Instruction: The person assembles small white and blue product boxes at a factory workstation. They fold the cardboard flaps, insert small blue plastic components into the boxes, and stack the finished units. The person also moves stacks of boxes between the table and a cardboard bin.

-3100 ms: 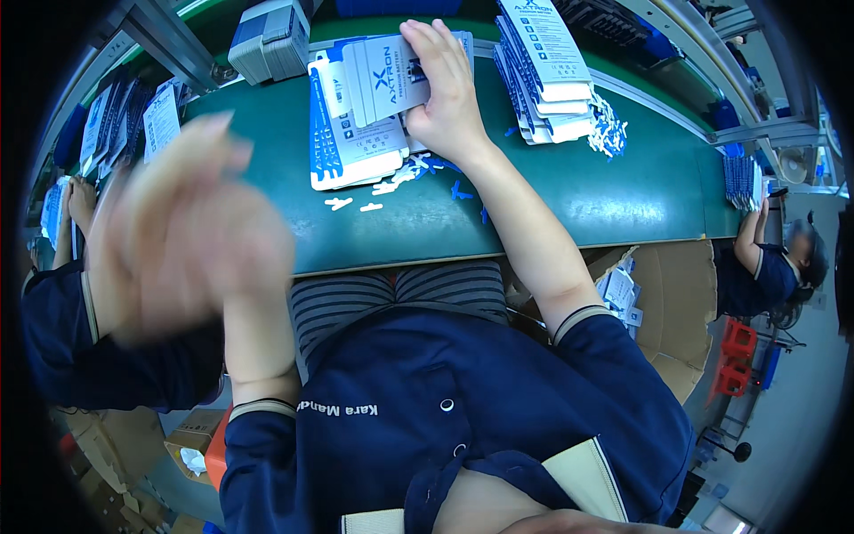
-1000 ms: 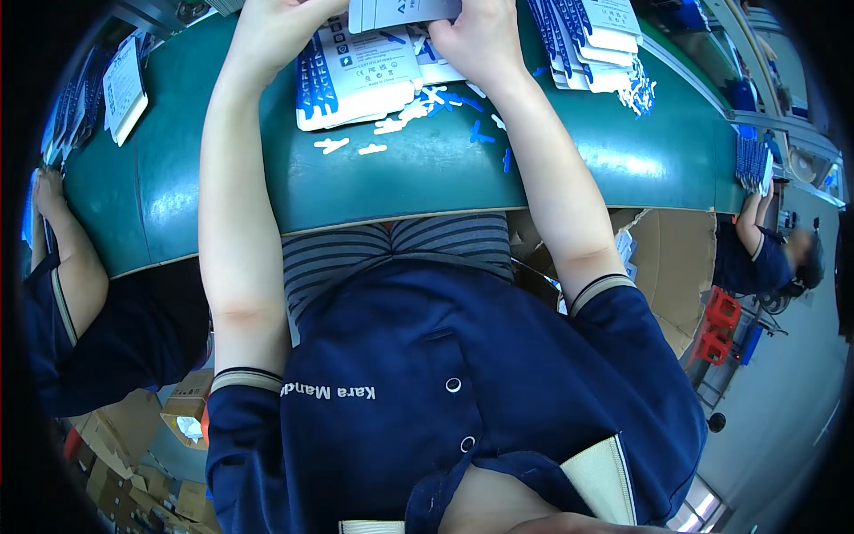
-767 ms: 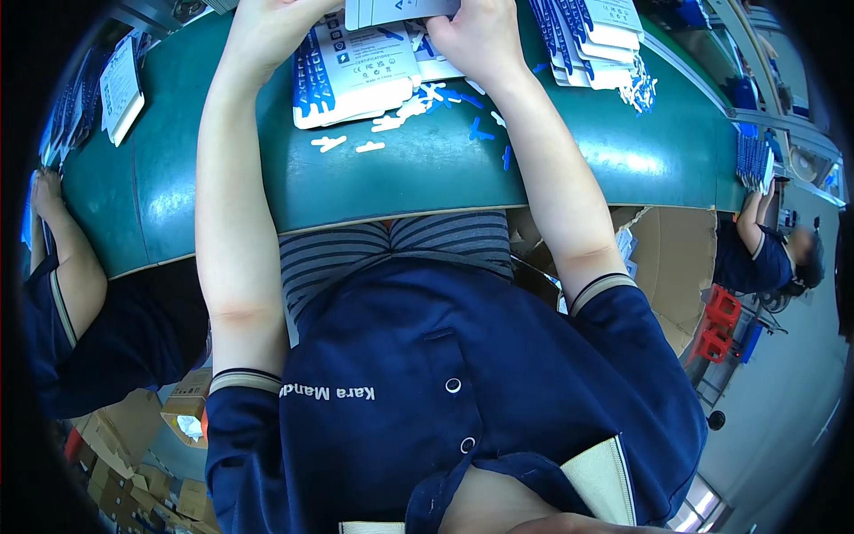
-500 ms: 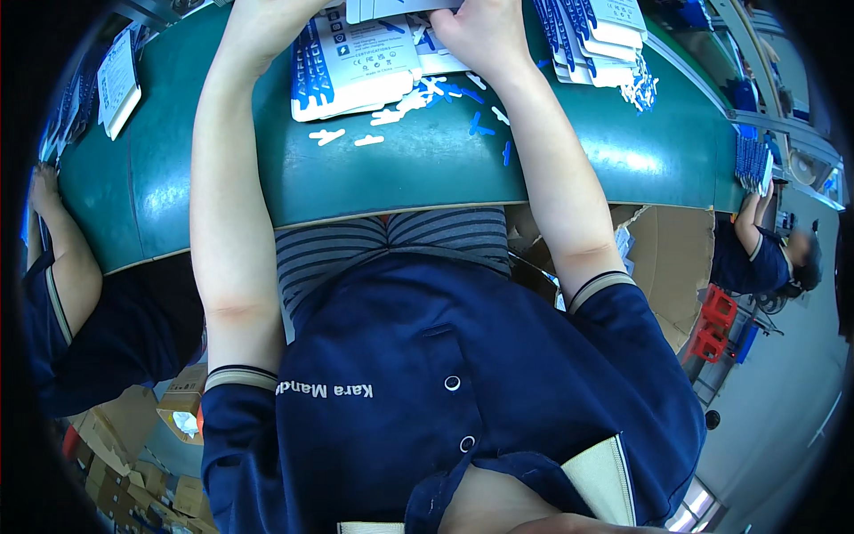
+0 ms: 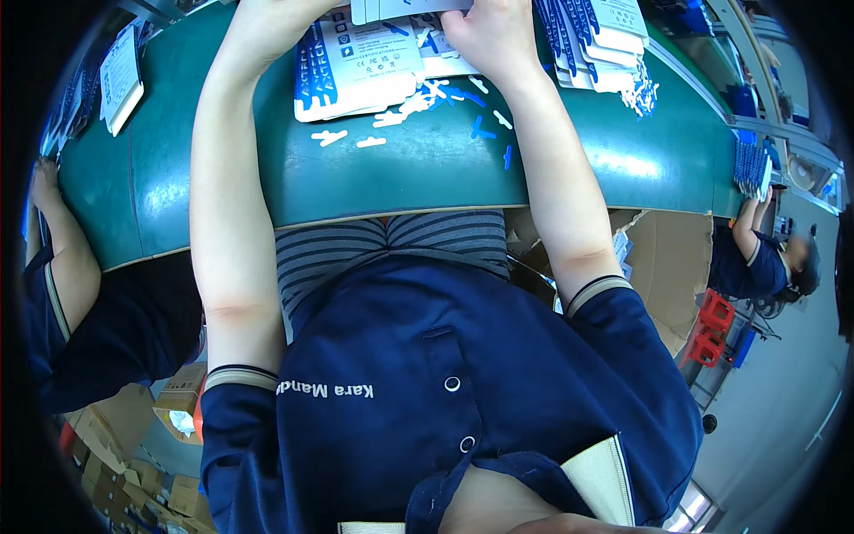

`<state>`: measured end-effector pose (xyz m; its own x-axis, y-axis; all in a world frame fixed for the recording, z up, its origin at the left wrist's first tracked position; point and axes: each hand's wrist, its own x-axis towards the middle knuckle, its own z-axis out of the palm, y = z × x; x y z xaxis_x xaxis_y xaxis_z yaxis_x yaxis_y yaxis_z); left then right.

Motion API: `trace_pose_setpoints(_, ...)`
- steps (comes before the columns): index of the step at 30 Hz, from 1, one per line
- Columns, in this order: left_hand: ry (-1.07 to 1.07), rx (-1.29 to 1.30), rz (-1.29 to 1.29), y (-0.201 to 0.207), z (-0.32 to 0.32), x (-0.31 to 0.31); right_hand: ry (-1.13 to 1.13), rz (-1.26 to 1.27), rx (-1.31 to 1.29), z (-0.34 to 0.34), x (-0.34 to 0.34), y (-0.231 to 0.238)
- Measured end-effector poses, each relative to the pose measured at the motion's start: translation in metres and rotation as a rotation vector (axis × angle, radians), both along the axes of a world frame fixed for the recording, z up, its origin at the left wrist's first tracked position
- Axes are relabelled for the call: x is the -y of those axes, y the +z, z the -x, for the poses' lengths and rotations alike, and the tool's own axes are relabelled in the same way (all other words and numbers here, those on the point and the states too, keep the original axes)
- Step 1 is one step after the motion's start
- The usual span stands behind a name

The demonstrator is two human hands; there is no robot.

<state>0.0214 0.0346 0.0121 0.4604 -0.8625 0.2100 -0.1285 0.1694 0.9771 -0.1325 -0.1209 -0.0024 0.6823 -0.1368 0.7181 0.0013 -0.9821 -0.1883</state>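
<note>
At the top edge of the view, a flat white package (image 5: 400, 9) is partly cut off by the frame. My right hand (image 5: 487, 31) closes on its right side, thumb along the edge. My left hand (image 5: 298, 13) reaches the package's left side, but its fingers lie beyond the frame. Below it rests a stack of flat blue-and-white packages (image 5: 374, 71) on the green table (image 5: 391, 173). Small white cutouts (image 5: 405, 107) and blue cutouts (image 5: 482, 130) lie scattered beside this stack, near my right forearm.
Another stack of blue-and-white packages (image 5: 609, 53) stands to the right, with a pile of cutouts (image 5: 639, 93). More packages (image 5: 120, 84) lie at the left. One co-worker's arm (image 5: 67, 214) is at far left, another person (image 5: 769, 258) at far right. An open cardboard box (image 5: 663, 267) stands below the table edge.
My right hand and the package have shifted slightly to the right. The stack beneath and the cutouts appear almost unmoved.
</note>
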Motion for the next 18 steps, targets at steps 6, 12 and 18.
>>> trace_pose_setpoints(6, -0.033, -0.034, -0.018, 0.0004, -0.0016, -0.0015, 0.012, 0.011, -0.009, 0.0006, 0.0006, 0.0024)
trace_pose_setpoints(12, -0.003, -0.029, -0.014, 0.0013, 0.0, -0.001, 0.023, -0.015, -0.019, 0.0011, -0.0014, 0.0042)
trace_pose_setpoints(18, 0.027, -0.02, -0.01, -0.0005, -0.0028, -0.0007, 0.017, -0.017, -0.006, 0.0009, 0.0024, 0.0013)
